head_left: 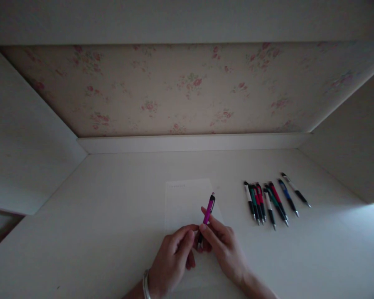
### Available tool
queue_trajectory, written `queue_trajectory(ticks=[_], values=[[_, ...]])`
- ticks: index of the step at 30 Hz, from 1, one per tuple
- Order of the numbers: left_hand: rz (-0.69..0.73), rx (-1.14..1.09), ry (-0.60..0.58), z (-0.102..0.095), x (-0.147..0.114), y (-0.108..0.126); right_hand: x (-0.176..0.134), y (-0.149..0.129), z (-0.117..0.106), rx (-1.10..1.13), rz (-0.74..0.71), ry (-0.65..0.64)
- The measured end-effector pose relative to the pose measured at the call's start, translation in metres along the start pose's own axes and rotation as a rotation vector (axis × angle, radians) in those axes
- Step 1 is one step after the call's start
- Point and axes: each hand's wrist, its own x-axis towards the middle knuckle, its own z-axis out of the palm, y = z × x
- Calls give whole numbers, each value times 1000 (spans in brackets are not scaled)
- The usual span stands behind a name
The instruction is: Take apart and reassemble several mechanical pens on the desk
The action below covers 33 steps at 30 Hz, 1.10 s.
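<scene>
A purple pen [209, 210] with a black clip and black grip is tilted, its button end up and its tip down. My right hand [226, 247] pinches its barrel between thumb and fingers. From the other side, my left hand [174, 253] is closed, with its index fingertip against the pen near the grip; the exact contact is partly hidden. Beneath both hands lies a white sheet of paper [183, 203] with a short line of small marks near its top.
On the right of the white desk [112, 207] lie several pens, among them a white one [270, 209], a red one [276, 194] and a blue one [286, 194]. White side panels [31, 124] and a floral back wall [174, 91] enclose the desk.
</scene>
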Motion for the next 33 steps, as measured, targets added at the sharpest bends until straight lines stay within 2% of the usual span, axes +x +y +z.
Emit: queue_trajectory(ticks=[3, 6, 15, 19, 23, 25, 29, 31, 33], values=[[-30, -22, 20, 1, 0, 0, 0, 5, 2, -12, -19, 96], [-48, -19, 20, 2, 0, -1, 0, 8, 1, -14, -23, 134], [-5, 7, 13, 1, 0, -3, 0, 1, 2, -46, -23, 80], [7, 43, 30, 1, -1, -4, -1, 6, 1, -164, -87, 32], [-32, -110, 79, 0, 1, -5, -5, 7, 1, -278, -195, 43], [-35, -203, 91, -2, 2, -4, -7, 4, 1, -303, -232, 3], [-32, -221, 16, -8, 4, -3, -10, 3, 2, -352, -293, -102], [-48, -252, 35, -10, 6, -4, -10, 4, 2, -340, -263, -66], [-60, -335, 117, -11, 8, -5, -9, 6, 1, -301, -175, -26]])
